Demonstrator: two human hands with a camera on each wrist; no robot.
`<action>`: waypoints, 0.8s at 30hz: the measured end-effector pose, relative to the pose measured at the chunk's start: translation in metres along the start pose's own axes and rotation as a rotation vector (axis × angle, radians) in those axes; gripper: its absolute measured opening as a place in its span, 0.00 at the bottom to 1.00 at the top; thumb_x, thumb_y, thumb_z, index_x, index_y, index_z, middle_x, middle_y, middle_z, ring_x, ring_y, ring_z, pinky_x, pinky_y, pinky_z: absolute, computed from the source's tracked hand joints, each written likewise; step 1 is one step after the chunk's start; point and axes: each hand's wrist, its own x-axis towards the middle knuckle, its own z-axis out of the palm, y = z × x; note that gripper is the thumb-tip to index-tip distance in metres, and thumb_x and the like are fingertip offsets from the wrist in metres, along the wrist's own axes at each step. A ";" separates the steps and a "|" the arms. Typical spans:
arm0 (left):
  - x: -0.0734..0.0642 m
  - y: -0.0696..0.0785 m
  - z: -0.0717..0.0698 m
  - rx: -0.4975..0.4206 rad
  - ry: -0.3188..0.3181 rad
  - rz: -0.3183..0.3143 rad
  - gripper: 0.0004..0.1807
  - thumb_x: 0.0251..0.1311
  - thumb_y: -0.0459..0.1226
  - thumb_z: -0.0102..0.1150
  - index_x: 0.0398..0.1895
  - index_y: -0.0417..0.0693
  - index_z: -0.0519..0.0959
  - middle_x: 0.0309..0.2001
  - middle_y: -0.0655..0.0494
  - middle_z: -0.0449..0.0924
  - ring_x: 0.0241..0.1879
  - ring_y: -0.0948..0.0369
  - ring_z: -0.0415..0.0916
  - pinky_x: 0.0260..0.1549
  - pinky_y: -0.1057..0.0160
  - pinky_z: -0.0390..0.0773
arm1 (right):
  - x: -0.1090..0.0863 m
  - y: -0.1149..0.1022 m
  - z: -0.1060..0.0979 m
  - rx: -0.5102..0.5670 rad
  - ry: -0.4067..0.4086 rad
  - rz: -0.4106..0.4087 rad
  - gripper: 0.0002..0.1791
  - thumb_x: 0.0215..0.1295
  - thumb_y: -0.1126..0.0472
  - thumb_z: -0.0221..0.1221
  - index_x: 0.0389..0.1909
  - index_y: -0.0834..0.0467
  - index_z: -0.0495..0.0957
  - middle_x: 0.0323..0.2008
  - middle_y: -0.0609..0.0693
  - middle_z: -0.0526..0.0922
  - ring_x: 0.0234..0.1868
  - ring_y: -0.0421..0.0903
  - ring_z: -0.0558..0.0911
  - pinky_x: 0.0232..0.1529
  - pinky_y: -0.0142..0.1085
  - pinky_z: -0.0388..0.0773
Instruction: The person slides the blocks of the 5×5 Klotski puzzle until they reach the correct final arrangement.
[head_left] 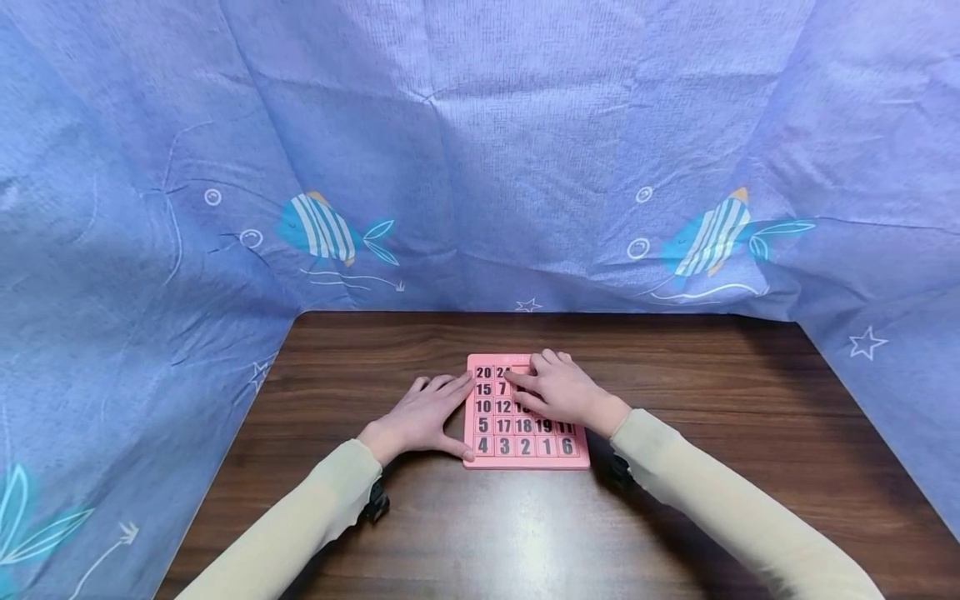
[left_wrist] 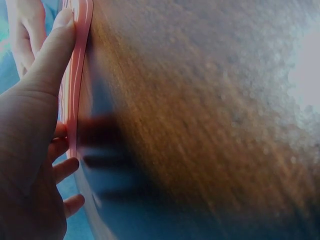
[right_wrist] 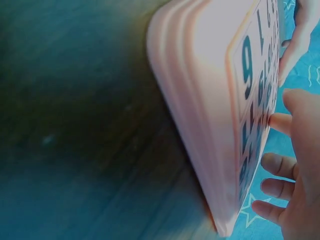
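A pink sliding number puzzle (head_left: 525, 464) lies flat on the table, its square tiles printed with black numbers. Along its left edge my left hand (head_left: 417, 419) is spread, thumb at the near left corner and fingertips by the upper left side. In the left wrist view, the thumb (left_wrist: 59, 34) lies against the pink frame. My right hand (head_left: 564, 392) reaches over the upper right of the puzzle and hides several tiles. Its fingers rest over the number face, one by the tile at the top. The right wrist view shows the puzzle's thick side (right_wrist: 200, 100) close up.
The brown wood-grain table (head_left: 360, 350) reaches out on all sides of the puzzle. Behind it and at both sides hangs a blue cloth (head_left: 525, 167) with striped fish and stars. A dark band (head_left: 377, 502) sits at the left wrist.
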 end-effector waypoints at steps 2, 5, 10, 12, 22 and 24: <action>0.000 0.000 0.000 -0.001 0.004 0.004 0.67 0.47 0.73 0.70 0.83 0.46 0.57 0.83 0.51 0.54 0.78 0.50 0.56 0.70 0.40 0.57 | -0.003 0.002 0.000 0.006 -0.001 0.003 0.25 0.76 0.43 0.57 0.69 0.45 0.80 0.36 0.49 0.72 0.39 0.50 0.69 0.45 0.47 0.69; 0.000 0.001 0.000 0.000 0.005 0.002 0.67 0.47 0.72 0.70 0.83 0.46 0.57 0.83 0.51 0.54 0.78 0.50 0.56 0.70 0.40 0.57 | -0.008 0.004 0.000 0.020 -0.007 0.010 0.25 0.77 0.44 0.56 0.70 0.46 0.79 0.36 0.49 0.70 0.39 0.50 0.68 0.47 0.48 0.69; 0.000 0.001 0.000 0.006 0.000 -0.004 0.67 0.47 0.72 0.70 0.84 0.47 0.56 0.83 0.51 0.54 0.78 0.50 0.55 0.70 0.41 0.57 | -0.015 0.008 -0.001 0.040 -0.011 0.029 0.25 0.78 0.44 0.55 0.69 0.46 0.80 0.36 0.50 0.69 0.40 0.51 0.68 0.49 0.49 0.69; 0.001 0.001 0.001 0.005 0.002 -0.002 0.67 0.47 0.72 0.70 0.83 0.46 0.57 0.83 0.51 0.54 0.78 0.50 0.56 0.70 0.41 0.57 | -0.018 0.010 -0.001 0.035 -0.010 0.035 0.24 0.78 0.43 0.56 0.69 0.46 0.80 0.36 0.49 0.69 0.40 0.51 0.68 0.48 0.48 0.69; 0.001 -0.001 0.002 -0.005 -0.003 0.004 0.67 0.48 0.72 0.69 0.84 0.46 0.55 0.83 0.50 0.53 0.78 0.49 0.56 0.71 0.41 0.56 | -0.023 0.014 -0.003 0.065 0.031 0.038 0.23 0.75 0.46 0.60 0.66 0.48 0.82 0.33 0.48 0.69 0.38 0.50 0.68 0.41 0.46 0.68; 0.001 -0.002 0.002 -0.006 -0.002 0.006 0.67 0.48 0.72 0.69 0.84 0.46 0.56 0.83 0.50 0.53 0.78 0.49 0.56 0.70 0.41 0.57 | -0.022 0.013 -0.003 0.068 0.033 0.037 0.23 0.76 0.46 0.59 0.66 0.49 0.82 0.34 0.48 0.70 0.38 0.51 0.68 0.42 0.46 0.68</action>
